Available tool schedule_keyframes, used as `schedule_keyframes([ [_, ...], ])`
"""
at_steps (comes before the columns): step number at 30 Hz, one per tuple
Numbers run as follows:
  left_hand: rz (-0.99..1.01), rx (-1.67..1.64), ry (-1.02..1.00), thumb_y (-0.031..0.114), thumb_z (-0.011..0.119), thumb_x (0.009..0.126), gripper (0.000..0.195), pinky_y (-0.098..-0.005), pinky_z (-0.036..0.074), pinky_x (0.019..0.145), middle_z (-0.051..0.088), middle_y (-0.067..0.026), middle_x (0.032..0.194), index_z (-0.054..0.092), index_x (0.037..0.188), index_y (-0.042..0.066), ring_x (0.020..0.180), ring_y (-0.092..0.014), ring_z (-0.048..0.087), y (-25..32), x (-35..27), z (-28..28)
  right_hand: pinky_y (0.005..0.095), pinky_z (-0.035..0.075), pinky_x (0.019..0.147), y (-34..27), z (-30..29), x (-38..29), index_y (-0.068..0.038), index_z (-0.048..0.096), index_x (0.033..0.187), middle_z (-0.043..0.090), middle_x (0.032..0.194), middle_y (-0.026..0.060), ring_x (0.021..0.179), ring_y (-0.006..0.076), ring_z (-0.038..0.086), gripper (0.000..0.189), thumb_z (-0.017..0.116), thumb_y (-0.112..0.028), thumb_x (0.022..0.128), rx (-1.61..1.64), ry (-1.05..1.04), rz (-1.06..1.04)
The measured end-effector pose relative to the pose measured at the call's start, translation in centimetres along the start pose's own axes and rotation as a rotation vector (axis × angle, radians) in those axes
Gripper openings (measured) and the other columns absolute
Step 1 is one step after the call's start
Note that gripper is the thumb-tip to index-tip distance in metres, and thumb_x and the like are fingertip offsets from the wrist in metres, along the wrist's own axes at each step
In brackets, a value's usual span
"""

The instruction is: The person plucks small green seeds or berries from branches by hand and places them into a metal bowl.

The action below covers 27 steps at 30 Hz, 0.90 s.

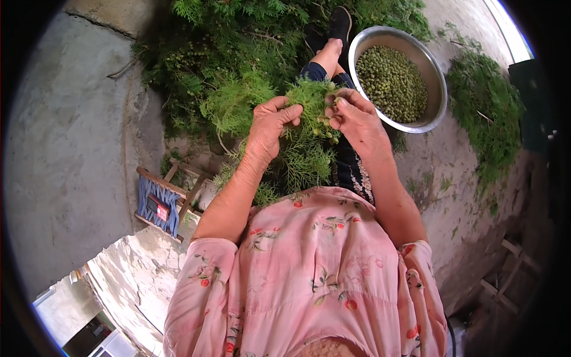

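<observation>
Across my lap lies a leafy arborvitae branch (308,165) with flat green sprays and small pale-green cones among them. My left hand (270,127) grips a spray (308,96) of it between thumb and fingers. On the spray's other side, my right hand (359,125) has thumb and fingertips pinched together around what looks like a small green cone (337,100). Just beyond the right hand stands a round metal basin (439,96), holding a heap of loose green cones (392,85).
A large pile of cut branches (214,49) covers the floor ahead. More greenery (484,102) lies right of the basin. At left, a low wooden stool (160,176) with a woven blue seat carries a small red-and-black device (159,208). My crossed feet in dark shoes (340,24) extend beside the basin.
</observation>
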<state>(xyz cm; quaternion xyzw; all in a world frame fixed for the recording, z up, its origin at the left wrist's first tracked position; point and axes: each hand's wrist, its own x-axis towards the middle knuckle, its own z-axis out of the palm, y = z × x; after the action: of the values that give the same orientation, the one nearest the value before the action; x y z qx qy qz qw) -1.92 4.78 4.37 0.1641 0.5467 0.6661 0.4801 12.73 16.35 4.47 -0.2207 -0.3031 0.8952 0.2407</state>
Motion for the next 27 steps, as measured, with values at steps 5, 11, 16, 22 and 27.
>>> schedule_keyframes([
  [5,-0.004,-0.052,0.073,0.006,0.062,0.079,0.010,-0.0203,0.041,0.057,0.058,-0.0005,0.067,0.061,0.086,-0.002,0.056,-0.007,0.049,0.1,0.1,-0.1,0.0222,0.042,0.051,2.5,-2.3,-1.9,-0.001,0.057,0.089,0.056,0.069,0.0045,0.057,0.0121,0.053,0.013,0.061,-0.008,0.080,-0.086,0.096,0.014],
  [11,-0.040,-0.077,0.088,0.006,0.065,0.078,0.034,-0.0216,0.044,0.058,0.059,-0.0042,0.072,0.051,0.106,-0.008,0.062,-0.010,0.055,0.1,0.1,-0.3,0.0195,0.036,0.039,4.8,-0.2,-2.0,-0.003,0.058,0.085,0.054,0.064,0.0005,0.048,0.0083,0.050,0.011,0.061,-0.013,0.082,-0.170,0.225,0.227],
  [16,0.207,0.303,0.118,0.004,0.061,0.079,0.021,-0.0212,0.045,0.061,0.061,-0.0031,0.079,0.056,0.098,-0.004,0.067,-0.007,0.054,-0.7,0.4,0.1,0.0205,0.038,0.039,4.6,0.1,-1.7,0.001,0.058,0.082,0.055,0.066,0.0024,0.050,0.0092,0.053,0.012,0.059,-0.011,0.082,-0.425,0.233,0.086],
  [22,0.257,0.716,0.130,0.002,0.059,0.076,0.024,-0.0223,0.044,0.068,0.062,-0.0020,0.084,0.057,0.100,-0.002,0.073,-0.007,0.053,-1.8,1.2,0.1,0.0199,0.040,0.042,4.4,0.0,-1.4,0.002,0.055,0.087,0.057,0.071,0.0042,0.053,0.0096,0.055,0.009,0.056,-0.006,0.083,-0.431,0.232,0.055],
  [27,0.210,0.760,-0.050,0.002,0.061,0.071,0.031,-0.0228,0.045,0.071,0.063,-0.0010,0.086,0.059,0.102,0.002,0.076,-0.007,0.055,-2.8,2.0,-0.4,0.0191,0.040,0.045,4.0,0.0,-1.3,0.000,0.052,0.090,0.056,0.075,0.0039,0.057,0.0089,0.054,0.010,0.056,-0.001,0.081,-0.441,0.208,-0.084],
])
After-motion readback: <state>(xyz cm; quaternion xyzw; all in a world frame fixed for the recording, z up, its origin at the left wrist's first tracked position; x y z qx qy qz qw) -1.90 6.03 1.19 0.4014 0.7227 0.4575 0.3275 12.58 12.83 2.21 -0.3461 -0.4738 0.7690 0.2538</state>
